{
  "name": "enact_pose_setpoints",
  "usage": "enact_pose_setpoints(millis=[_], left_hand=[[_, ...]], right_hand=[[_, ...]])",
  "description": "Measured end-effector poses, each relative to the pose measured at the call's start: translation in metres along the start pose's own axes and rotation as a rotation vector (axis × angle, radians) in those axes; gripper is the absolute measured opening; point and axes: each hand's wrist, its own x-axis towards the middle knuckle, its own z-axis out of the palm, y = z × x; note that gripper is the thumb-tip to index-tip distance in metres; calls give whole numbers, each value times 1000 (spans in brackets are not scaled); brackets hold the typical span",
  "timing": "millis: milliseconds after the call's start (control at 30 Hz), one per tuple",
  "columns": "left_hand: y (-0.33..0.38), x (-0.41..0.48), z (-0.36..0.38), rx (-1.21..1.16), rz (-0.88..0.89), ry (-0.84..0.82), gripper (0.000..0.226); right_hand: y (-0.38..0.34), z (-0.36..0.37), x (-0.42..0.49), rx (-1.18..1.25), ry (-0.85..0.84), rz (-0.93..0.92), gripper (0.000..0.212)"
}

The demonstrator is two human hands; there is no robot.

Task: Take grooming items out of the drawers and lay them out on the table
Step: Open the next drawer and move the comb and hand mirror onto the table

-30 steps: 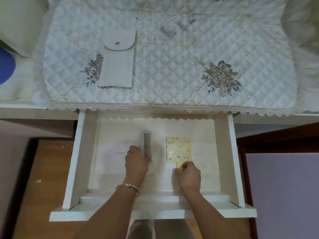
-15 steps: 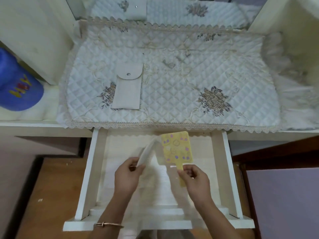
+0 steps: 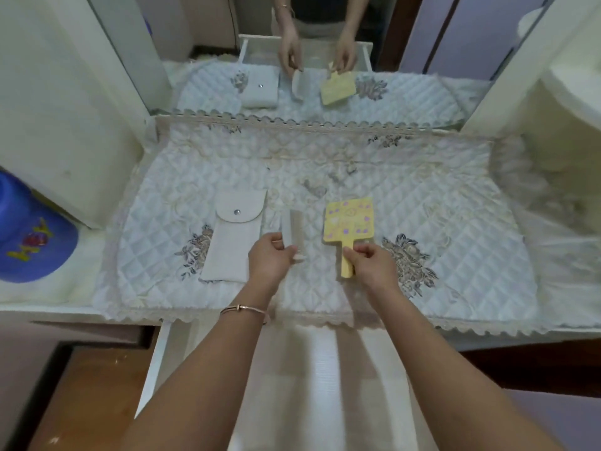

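Observation:
My left hand [image 3: 268, 261] grips the near end of a grey comb [image 3: 292, 226], which lies lengthwise over the quilted cloth [image 3: 455, 242] on the table. My right hand [image 3: 374, 265] pinches the handle of a yellow hand mirror with purple dots [image 3: 347, 224]; its head lies flat on or just above the cloth. A grey snap pouch [image 3: 234, 239] rests on the cloth just left of the comb. The white drawer [image 3: 156, 359] stands pulled out under my forearms, its inside mostly hidden.
A large mirror [image 3: 309, 60] at the back of the table reflects the hands and items. White cabinet panels [image 3: 65, 125] flank the table on both sides. A blue cap [image 3: 29, 242] sits on the left shelf. Lace trim runs along the cloth's front edge.
Both hands rose out of the drawer and moved forward over the table, carrying the comb and the yellow mirror onto the quilted cloth beside the pouch.

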Motion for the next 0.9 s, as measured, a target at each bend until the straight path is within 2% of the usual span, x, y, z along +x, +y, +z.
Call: enact_pose_setpoints(millis=[100,233,467,633,800,900], left_hand=[[-2,9,6,111,28,13,31],[-8,8,8,312,139,70,28],[-16,-9,-2,475,313,44,31],[-48,-67,-39,564,352,5,24],[-126,-138,-97,844,293,-124,22],[-172,-179,-132,921,226,-185,25]], right_hand=[[0,4,11,-68,-8,-15,20],[7,10,12,-171,41,-40,20],[11,2,-8,-437,21,-291,33],[41,-24,-65,-524,-42,-384,27],[112,-57,-153,-707,-231,-280,26],[161,-74,-208,-769,-263,-180,27]])
